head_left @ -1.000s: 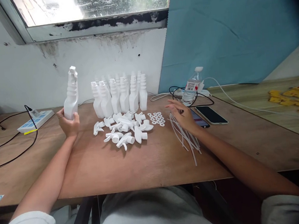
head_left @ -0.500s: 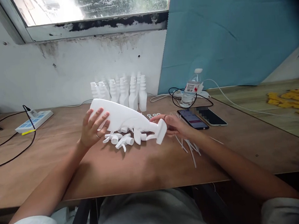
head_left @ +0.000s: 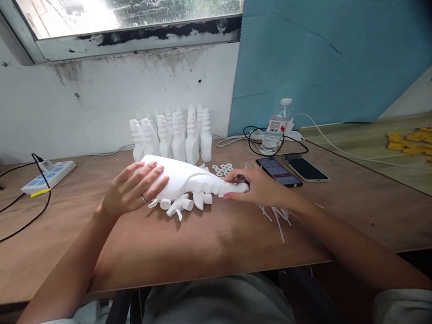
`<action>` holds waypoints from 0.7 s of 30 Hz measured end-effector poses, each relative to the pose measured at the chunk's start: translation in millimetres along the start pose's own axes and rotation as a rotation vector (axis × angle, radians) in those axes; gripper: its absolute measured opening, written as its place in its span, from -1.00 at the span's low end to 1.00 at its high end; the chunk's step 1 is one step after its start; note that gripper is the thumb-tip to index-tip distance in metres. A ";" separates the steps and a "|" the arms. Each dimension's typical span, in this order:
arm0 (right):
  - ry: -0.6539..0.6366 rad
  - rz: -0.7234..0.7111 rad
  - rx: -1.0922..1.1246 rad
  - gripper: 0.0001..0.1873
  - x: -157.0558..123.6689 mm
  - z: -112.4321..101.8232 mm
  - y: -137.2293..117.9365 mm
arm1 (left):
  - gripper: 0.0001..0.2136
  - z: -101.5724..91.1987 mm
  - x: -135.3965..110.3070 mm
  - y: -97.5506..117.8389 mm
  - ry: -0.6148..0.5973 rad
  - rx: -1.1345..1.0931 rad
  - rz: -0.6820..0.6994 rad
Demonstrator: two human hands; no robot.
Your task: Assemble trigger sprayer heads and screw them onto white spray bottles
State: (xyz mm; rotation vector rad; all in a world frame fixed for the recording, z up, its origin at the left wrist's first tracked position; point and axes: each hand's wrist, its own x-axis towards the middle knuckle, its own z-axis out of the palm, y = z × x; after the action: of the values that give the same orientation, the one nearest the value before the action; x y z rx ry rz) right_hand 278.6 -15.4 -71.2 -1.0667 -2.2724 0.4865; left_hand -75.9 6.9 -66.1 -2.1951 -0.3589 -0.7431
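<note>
A white spray bottle (head_left: 181, 177) lies tilted between my hands above the table, its base to the left and its spray head to the right. My left hand (head_left: 137, 186), with a ring on one finger, is wrapped round the base end. At the other end my right hand (head_left: 254, 185) grips the trigger spray head (head_left: 237, 187), partly covering it. Right under the bottle, several loose white trigger heads (head_left: 182, 205) lie on the brown tabletop, some hidden by it. Small white rings (head_left: 223, 169) lie just behind the bottle's neck.
Several white bottles (head_left: 178, 137) stand by the wall. Thin white tubes (head_left: 277, 217) lie right of centre. Beyond my right hand are two phones (head_left: 279, 171), (head_left: 307, 167) and a water bottle (head_left: 275, 129) among cables. A power strip (head_left: 49, 176) sits at left, yellow pieces (head_left: 419, 146) at far right.
The spray bottle has been lowered and its head turned, so the trigger no longer shows. My right hand has closed over the spray head. My left hand has shifted slightly along the base.
</note>
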 end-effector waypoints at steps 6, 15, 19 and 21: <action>0.414 -0.605 -0.718 -0.86 3.5 -9.2 12.5 | -0.66 -11.0 12.1 11.4 0.024 -0.375 -0.458; 1.135 -0.557 -0.714 -0.57 3.9 -47.6 68.3 | -0.47 12.7 -51.0 -51.0 0.518 -1.090 -1.474; 1.148 -0.243 -0.451 -0.64 8.2 -47.5 81.2 | -0.53 37.7 -93.5 -73.8 0.664 -0.669 -1.593; 1.125 -0.166 -0.306 -0.69 9.7 -44.7 80.8 | -0.62 46.9 -110.9 -77.3 0.541 -0.528 -1.665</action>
State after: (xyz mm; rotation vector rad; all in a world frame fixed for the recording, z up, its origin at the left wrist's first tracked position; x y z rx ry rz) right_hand 348.5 45.4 -77.2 -0.9179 -1.3929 -0.4677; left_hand -181.3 91.2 -113.6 -1.5371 -1.9008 -2.3899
